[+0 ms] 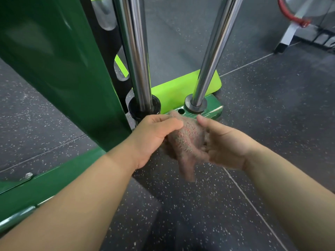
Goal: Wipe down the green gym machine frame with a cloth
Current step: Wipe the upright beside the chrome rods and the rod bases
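Both hands, left hand [154, 138] and right hand [224, 145], hold a blurred brownish cloth [188, 142] just near the green frame [59, 73] base, by 2 chrome rods [136, 51].

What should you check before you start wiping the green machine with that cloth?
1. Cloth held: ok, between left hand and right hand.
2. Cloth bunched for wiping: not ok, one end dangles.
3. Cloth touching the green base: cannot tell, it is blurred.
4. Base within reach: ok, just beyond the hands.
5. Shiny poles in the way: ok, they stand behind the hands.
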Demonstrator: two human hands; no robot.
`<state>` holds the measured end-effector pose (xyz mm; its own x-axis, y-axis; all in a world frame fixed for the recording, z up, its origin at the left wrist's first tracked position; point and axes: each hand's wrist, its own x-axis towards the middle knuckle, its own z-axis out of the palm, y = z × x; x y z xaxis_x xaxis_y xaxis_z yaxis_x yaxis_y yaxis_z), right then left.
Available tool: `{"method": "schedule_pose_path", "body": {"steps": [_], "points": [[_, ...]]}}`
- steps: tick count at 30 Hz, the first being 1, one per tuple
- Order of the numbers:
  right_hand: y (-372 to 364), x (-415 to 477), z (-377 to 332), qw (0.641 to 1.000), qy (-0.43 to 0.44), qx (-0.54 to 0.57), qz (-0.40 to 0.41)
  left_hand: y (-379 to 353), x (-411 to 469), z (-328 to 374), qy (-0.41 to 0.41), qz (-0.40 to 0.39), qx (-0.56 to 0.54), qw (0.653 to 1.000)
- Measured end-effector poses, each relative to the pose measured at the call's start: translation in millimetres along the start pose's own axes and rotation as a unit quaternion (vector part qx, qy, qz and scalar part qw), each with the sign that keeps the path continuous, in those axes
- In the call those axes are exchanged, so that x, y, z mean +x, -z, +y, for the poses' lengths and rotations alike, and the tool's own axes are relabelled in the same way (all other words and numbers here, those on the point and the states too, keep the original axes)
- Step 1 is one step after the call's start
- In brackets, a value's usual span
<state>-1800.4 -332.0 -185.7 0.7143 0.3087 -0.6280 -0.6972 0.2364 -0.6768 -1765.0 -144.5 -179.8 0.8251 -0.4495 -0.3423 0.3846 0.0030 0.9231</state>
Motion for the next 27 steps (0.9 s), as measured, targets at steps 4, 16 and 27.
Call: {"method": "schedule_pose_path", "body": {"steps": [4,16,27], "points": [[5.6,2.8,-2.3,0.993,0.117,-0.004,-0.003,2.4,1.4,1.7,-0.041,0.065,-0.02,0.997],[-21.9,34.3,-9.6,0.924,0.268,-0.171,0.211,-5.4,-5.8,-16.6,-0.254,0.303,0.317,0.862],[-63.9,102.2,-5.6,0.825,0.307,-0.416,0.228,28.6,5.1,-21.7,-0.024,0.251,0.452,0.855]]}}
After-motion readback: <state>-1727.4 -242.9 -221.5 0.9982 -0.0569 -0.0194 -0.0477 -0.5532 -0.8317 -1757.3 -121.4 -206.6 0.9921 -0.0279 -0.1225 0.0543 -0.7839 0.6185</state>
